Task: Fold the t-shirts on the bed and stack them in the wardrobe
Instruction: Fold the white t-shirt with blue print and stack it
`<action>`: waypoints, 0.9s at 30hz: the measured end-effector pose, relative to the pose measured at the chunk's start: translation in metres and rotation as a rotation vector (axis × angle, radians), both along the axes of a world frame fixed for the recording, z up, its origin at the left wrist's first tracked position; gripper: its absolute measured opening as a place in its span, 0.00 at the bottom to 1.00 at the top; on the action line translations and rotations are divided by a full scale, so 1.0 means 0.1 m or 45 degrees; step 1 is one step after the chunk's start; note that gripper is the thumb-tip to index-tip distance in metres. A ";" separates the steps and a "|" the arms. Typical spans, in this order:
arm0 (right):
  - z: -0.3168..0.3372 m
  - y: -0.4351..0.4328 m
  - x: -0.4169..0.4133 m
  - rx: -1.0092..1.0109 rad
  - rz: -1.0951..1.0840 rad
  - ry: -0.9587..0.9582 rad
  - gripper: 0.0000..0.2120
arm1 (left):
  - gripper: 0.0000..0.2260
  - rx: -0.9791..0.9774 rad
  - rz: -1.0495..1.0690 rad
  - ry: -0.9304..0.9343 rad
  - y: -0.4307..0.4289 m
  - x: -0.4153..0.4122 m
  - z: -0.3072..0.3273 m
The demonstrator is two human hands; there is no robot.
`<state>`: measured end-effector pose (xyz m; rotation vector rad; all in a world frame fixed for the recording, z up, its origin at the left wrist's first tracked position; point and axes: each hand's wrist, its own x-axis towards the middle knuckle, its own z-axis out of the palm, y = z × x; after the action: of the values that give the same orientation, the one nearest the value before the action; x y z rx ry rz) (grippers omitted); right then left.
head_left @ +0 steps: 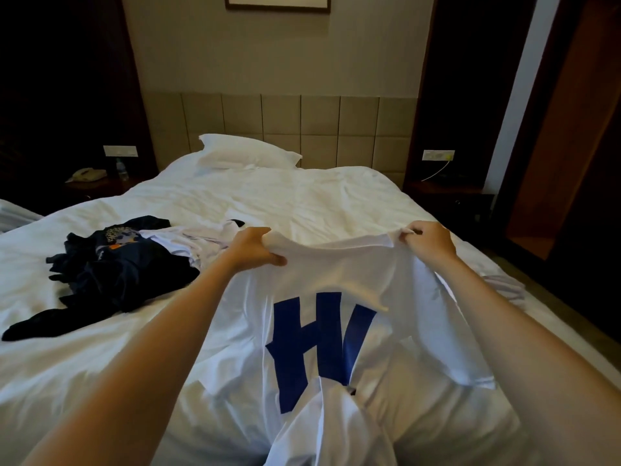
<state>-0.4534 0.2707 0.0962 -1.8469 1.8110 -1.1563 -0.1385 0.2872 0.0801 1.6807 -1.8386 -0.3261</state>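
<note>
- While both bare arms reach out over the bed [302,203], the left hand [255,248] and the right hand [428,242] each clamp a bunched part of a white t-shirt [336,274], fingers curled tight round the soft cloth.
- Between the two fists, the shirt's top edge sags in a shallow curve. The rest drapes toward the camera over the near part of the bed in smooth, faintly glossy folds.
- Large blocky blue lettering [295,348] is printed on the shirt, broken by a crease.
- To the left, a crumpled dark navy t-shirt [124,270] with a pale and orange print lies heaped on the wrinkled white sheet. It touches another rumpled white garment [191,240] just beside the left hand.
- At the far end, a plump white pillow [248,153] rests against a padded headboard [302,119] of square beige panels.
</note>
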 end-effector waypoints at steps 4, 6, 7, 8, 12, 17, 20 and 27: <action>-0.03 -0.05 0.05 0.054 0.022 -0.365 0.08 | 0.26 0.220 -0.148 0.358 0.10 0.04 0.18; -0.03 -0.07 0.10 0.049 0.037 -0.481 0.10 | 0.20 0.344 -0.131 0.676 0.17 0.02 0.28; -0.02 -0.06 0.12 0.032 0.052 -0.522 0.11 | 0.22 0.377 -0.098 0.752 0.17 0.03 0.32; -0.01 -0.04 0.15 0.015 0.078 -0.547 0.10 | 0.22 0.388 -0.086 0.719 0.16 0.04 0.34; 0.02 0.03 0.18 0.032 0.234 -0.539 0.16 | 0.07 0.307 -0.038 0.038 0.11 0.07 0.33; 0.02 -0.01 0.24 -0.046 0.132 -0.609 0.24 | 0.10 0.198 0.024 -0.274 0.08 0.15 0.24; 0.02 -0.04 0.23 -0.069 0.098 -0.549 0.14 | 0.08 0.169 -0.081 -0.278 0.13 0.12 0.26; 0.05 -0.12 0.20 -0.075 0.045 -0.620 0.14 | 0.10 0.307 -0.223 0.155 0.20 0.01 0.35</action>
<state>-0.4336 0.2587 0.1009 -1.4486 1.4748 -1.5000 -0.1378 0.3074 0.1146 1.6163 -1.9191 -0.7337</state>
